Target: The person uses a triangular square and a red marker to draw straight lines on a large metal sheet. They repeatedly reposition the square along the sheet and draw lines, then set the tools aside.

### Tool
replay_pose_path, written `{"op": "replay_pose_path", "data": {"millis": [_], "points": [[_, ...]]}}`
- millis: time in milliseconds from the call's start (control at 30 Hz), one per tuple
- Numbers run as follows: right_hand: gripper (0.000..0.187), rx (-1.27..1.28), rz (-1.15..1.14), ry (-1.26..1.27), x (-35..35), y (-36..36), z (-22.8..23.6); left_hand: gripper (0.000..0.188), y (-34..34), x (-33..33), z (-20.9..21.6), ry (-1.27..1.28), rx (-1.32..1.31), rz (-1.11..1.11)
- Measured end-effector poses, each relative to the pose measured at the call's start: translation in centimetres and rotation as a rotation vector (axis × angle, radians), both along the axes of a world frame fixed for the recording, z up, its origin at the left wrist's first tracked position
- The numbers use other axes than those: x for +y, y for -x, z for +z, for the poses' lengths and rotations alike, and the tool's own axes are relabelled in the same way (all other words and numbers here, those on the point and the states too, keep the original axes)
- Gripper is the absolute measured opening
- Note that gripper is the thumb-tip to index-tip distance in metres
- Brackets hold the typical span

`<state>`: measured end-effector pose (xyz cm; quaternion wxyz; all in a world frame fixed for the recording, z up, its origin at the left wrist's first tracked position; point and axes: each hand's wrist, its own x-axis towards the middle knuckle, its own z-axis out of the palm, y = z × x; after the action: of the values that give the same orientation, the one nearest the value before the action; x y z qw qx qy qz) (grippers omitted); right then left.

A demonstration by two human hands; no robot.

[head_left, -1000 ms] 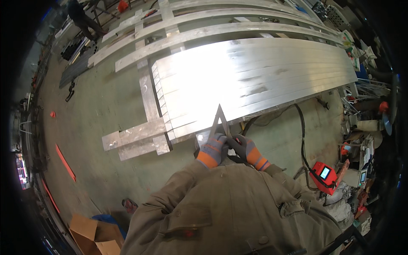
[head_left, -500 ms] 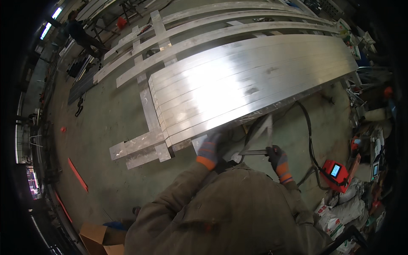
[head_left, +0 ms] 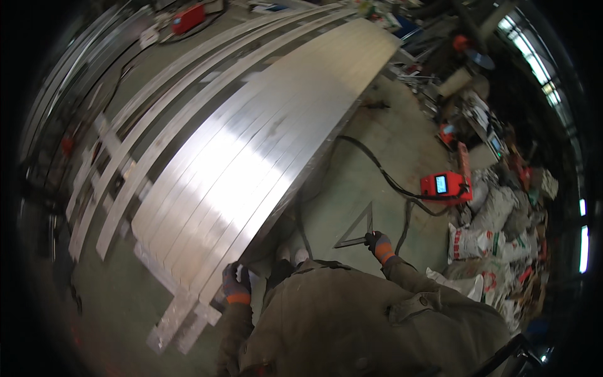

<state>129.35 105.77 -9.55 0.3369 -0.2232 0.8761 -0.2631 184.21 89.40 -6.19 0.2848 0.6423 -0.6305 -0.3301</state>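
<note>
My right hand (head_left: 380, 247), in a dark glove with an orange cuff, is closed on one corner of a metal triangle square (head_left: 355, 242). The square hangs over the floor, its frame open in the middle. At the near end of a row of long, shiny metal bars (head_left: 213, 188), my left hand (head_left: 237, 286) is beside the bars' lower edge. Its glove is dark with an orange cuff. The left fingers are partly hidden and blurred, so their grip is unclear.
More long metal bars (head_left: 135, 182) lie spaced apart beyond the row, over crosspieces. A red machine (head_left: 446, 186) with a lit screen stands on the floor at right, black cables (head_left: 383, 169) trailing from it. White sacks (head_left: 471, 242) and clutter are piled at the far right.
The view has turned right, so the bars now slant steeply. My right hand still holds the triangle square, now farther from the bars. My left hand has moved to the bars' near end.
</note>
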Motion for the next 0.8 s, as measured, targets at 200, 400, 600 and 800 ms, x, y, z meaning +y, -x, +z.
{"op": "replay_pose_path", "data": {"millis": [200,400,600,800], "points": [[0.036,0.317,0.085,-0.266,7.7,3.9,-1.9,0.038,5.0,-4.5,-1.7,-0.105,0.092,-0.218],[0.045,0.171,-0.429,-0.415,14.0,3.3,-1.5,0.034,10.4,-9.9,-1.3,-0.073,0.093,-0.431],[0.041,0.199,-0.402,-0.526,16.2,3.4,-3.7,0.038,18.2,-14.9,-0.6,-0.108,0.101,-0.616],[0.037,0.180,-0.495,-0.488,12.6,11.0,-6.5,0.040,30.9,-19.7,-1.2,-0.091,0.058,-0.800]]}}
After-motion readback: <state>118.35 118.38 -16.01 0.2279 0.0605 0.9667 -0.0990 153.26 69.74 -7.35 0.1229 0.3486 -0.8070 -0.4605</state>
